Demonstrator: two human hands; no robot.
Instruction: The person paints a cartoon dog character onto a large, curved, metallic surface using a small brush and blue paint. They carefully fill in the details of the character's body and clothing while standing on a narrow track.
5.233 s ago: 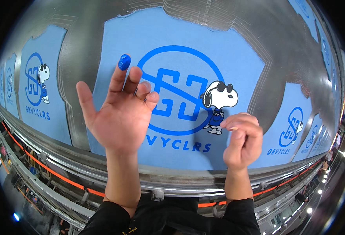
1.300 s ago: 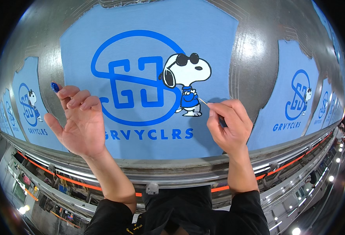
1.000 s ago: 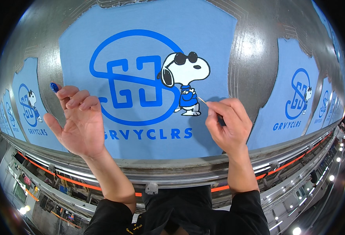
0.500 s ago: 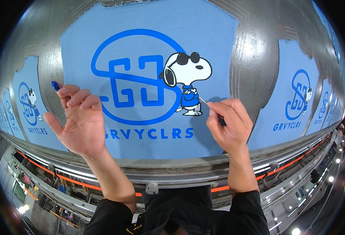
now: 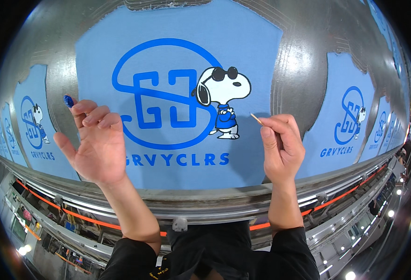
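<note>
A light-blue cut fabric panel lies flat on a grey metal surface. It carries a looping blue line design, a row of blue lettering and a white cartoon dog with dark sunglasses and a blue top. Over the panel's left side, my left hand is held palm up with fingers spread, gripping nothing; a glossy dark-blue blob of what looks like ink coats one fingertip. My right hand pinches a thin toothpick-like stick between thumb and fingers. Its tip is to the right of the dog's body.
More printed blue panels lie along the same surface, one to the left and one to the right, others beyond them. A metal rail runs along the near edge, with an orange strip below it.
My right hand has moved right and drawn the stick's tip away from the dog's blue top. My left hand stays nearly still. The view has shifted slightly.
</note>
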